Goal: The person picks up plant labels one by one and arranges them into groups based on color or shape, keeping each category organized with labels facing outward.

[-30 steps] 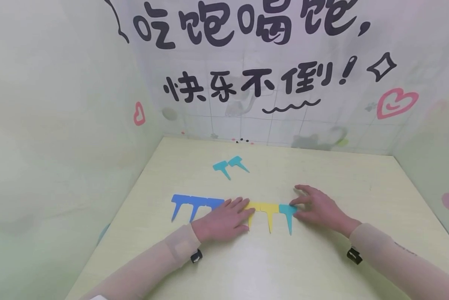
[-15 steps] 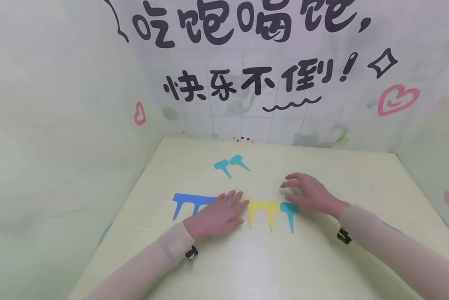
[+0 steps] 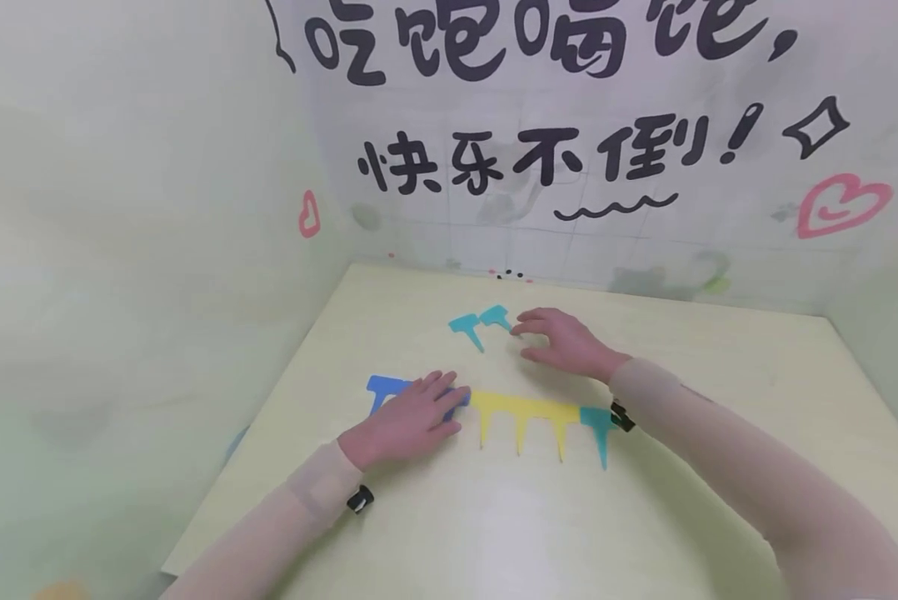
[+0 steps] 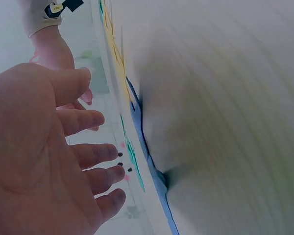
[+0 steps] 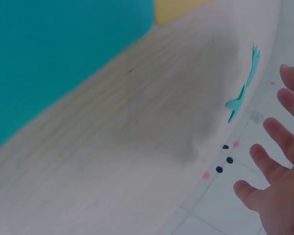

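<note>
T-shaped plastic plant labels lie edge to edge in a row: blue ones [image 3: 384,385] at left, yellow ones [image 3: 527,406] in the middle, a teal one [image 3: 597,419] at right. My left hand [image 3: 411,421] is over the blue labels and hides part of them; its fingers are spread and relaxed in the left wrist view. Farther back lie two loose teal labels, one [image 3: 464,325] left of the other [image 3: 496,316]. My right hand [image 3: 569,343] reaches to the right one, fingertips overlapping its stem in the head view. Its fingers [image 5: 267,164] look loosely bent, with nothing between them.
The pale wooden table [image 3: 494,517] meets a printed back curtain [image 3: 539,233] with black lettering. Another curtain [image 3: 157,250] borders the left side. My right forearm [image 3: 726,450] passes over the table beside the row's teal end. Each wrist carries a small black device [image 3: 360,500].
My right hand has left the teal label at the row's end and moved back and left to the loose labels. My left hand has slid left, uncovering the yellow labels. The head view has shifted.
</note>
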The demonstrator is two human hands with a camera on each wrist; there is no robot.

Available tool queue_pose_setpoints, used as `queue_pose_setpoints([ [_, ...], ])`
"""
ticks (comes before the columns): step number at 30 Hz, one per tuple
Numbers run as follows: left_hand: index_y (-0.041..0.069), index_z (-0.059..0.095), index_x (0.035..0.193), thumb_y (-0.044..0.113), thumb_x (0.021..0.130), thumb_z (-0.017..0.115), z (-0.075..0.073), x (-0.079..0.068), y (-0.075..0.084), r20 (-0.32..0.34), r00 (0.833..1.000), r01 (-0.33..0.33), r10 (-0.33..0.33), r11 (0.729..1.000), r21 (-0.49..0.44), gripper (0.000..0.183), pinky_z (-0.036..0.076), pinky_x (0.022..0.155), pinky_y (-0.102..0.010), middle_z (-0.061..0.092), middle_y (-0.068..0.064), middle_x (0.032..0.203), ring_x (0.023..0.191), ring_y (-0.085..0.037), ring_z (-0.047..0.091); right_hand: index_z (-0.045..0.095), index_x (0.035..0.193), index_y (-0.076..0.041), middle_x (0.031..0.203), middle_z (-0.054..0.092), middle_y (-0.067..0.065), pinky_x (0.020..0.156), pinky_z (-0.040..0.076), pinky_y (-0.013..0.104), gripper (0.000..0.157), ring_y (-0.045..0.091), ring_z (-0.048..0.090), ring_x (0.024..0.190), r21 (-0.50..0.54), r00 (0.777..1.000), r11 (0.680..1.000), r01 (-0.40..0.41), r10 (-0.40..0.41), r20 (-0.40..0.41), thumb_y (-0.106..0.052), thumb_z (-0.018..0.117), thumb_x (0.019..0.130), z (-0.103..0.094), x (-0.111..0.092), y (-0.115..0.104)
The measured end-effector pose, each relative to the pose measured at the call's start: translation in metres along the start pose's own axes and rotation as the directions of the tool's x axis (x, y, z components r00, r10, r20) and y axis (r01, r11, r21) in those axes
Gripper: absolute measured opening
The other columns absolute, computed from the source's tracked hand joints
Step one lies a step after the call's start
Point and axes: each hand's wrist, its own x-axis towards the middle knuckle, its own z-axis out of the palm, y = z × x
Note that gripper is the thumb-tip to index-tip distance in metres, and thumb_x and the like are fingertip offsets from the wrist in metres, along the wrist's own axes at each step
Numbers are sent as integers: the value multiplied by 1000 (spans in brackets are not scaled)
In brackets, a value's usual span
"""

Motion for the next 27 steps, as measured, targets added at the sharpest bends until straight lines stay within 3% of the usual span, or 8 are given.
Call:
queue_pose_setpoints([
  [8, 11, 35, 157, 39, 107, 46, 3, -15, -22, -22, 1000, -9, 8, 999, -47, 59, 21, 121, -51, 26, -18, 163, 150, -39, 20, 69, 131, -15, 145, 54, 11, 114, 33, 53, 36, 33, 44, 137, -27, 997, 998, 59, -57, 61, -12, 68, 95, 11, 47, -9],
  [14, 12, 36, 157, 38, 107, 48, 4, -11, -20, -8, 1000, -13, 13, 998, -67, 58, 21, 121, -49, 25, -14, 164, 151, -32, 20, 60, 141, -18, 151, 49, 10, 113, 34, 56, 56, 35, 40, 140, -168, 985, 978, 127, -105, 134, 10, 57, 92, 20, 72, -11],
  [20, 14, 36, 157, 39, 106, 48, 7, -9, -18, 7, 1000, -26, 26, 999, -41, 58, 23, 121, -45, 25, -14, 164, 151, -29, 22, 50, 150, -23, 156, 44, 6, 112, 28, 66, 51, 37, 32, 144, -286, 978, 953, 95, -36, 205, -9, 54, 102, 36, 81, -15],
  [23, 14, 37, 157, 41, 106, 48, 8, -9, -18, 6, 1000, -30, 31, 999, -22, 59, 23, 121, -43, 25, -13, 164, 151, -28, 22, 51, 149, -26, 153, 47, 3, 113, 23, 67, 47, 36, 31, 144, -331, 981, 942, 58, 8, 195, -19, 55, 103, 42, 81, -18],
  [27, 13, 37, 157, 40, 106, 49, 8, -9, -20, 4, 999, -37, 37, 999, -15, 59, 24, 121, -43, 26, -14, 164, 151, -28, 23, 57, 145, -26, 147, 52, 4, 113, 22, 68, 45, 35, 35, 141, -327, 984, 945, 22, 38, 175, -22, 59, 100, 44, 79, -23],
])
